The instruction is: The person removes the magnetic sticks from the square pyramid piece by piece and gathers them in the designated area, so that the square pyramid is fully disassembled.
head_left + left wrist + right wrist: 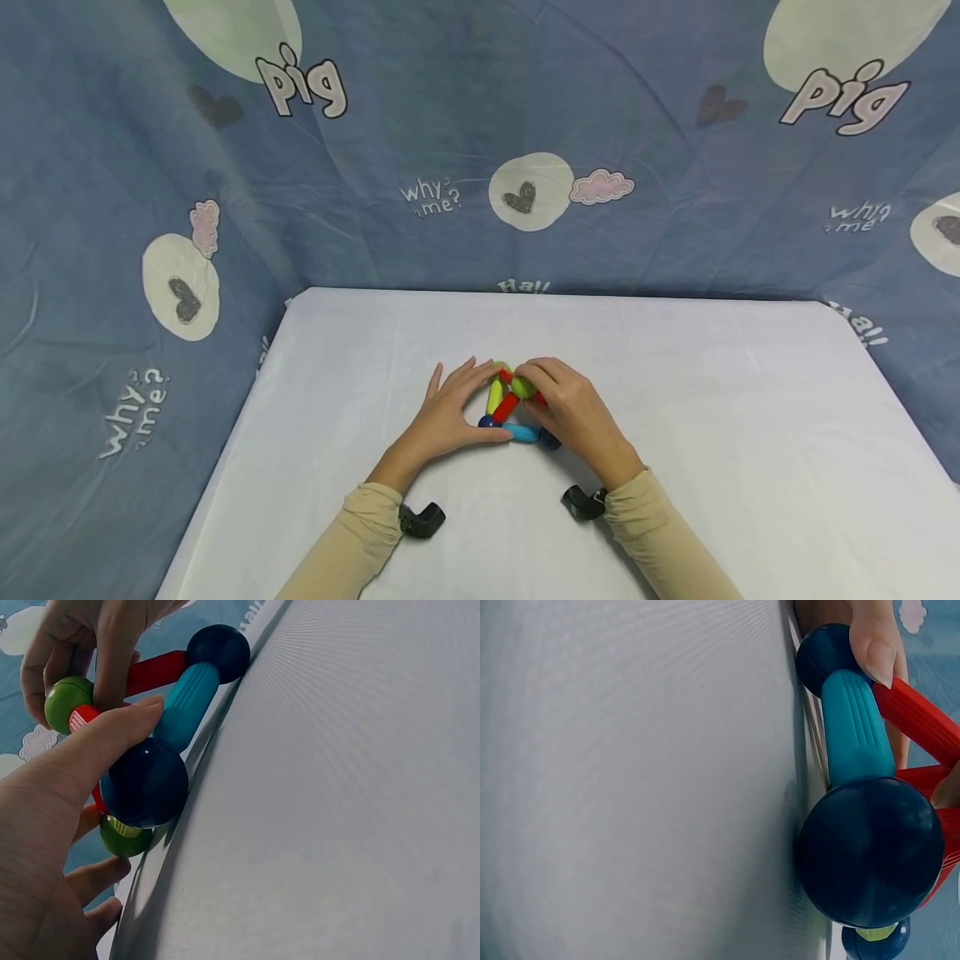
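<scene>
A ball-and-stick construction toy [506, 407] stands on the white surface, its red rods meeting at a green ball [523, 387] on top. A light blue rod [187, 705] joins two dark blue balls [870, 855] along the near side, and a yellow-green rod [495, 396] runs up its left side. My left hand [447, 418] spans that side, thumb against the front near the light blue rod and fingers reaching round to a rear green ball [125, 836]. From the right, my right hand [579, 412] pinches the top green ball; its palm hides part of the toy.
A white cloth-covered table [750, 433] lies under the toy. Blue printed fabric [420, 108] hangs behind it and at the sides. A black wrist mount [422, 521] sits at the left cuff, another black mount [583, 503] at the right.
</scene>
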{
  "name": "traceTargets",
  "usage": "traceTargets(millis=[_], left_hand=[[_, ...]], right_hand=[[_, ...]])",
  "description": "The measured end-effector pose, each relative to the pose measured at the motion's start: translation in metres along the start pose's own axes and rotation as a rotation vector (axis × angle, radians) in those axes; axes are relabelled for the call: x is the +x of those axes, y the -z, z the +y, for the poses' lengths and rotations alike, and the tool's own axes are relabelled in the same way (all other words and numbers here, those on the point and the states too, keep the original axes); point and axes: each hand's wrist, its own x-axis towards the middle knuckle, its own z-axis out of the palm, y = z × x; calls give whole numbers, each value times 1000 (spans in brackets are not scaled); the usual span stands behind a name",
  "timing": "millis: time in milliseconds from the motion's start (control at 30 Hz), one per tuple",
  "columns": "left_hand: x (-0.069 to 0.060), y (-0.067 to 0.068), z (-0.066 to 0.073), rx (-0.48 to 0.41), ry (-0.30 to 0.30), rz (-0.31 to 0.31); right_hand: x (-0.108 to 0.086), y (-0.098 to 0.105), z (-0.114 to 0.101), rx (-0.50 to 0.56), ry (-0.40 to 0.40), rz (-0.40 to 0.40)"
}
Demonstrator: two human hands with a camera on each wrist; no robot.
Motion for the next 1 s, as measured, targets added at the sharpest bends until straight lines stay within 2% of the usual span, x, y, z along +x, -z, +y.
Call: traceTargets(millis=[267, 433, 533, 700, 867, 1000], left_hand=[[-1, -1, 0, -2, 6, 5], [-2, -3, -1, 102, -5, -9], [-2, -2, -1, 130, -3, -20], [-2, -2, -3, 61, 11, 0], [-1, -3, -4, -10, -6, 47], [0, -2, -5, -75, -20, 82]], right_hand=[[-2, -1, -1, 8, -9, -10], [0, 0, -6, 29, 19, 11], [2, 0, -7, 39, 17, 13], [2, -1, -6, 78, -14, -1], [4, 1, -6, 132, -40, -36], [4, 3, -7, 228, -92, -76]])
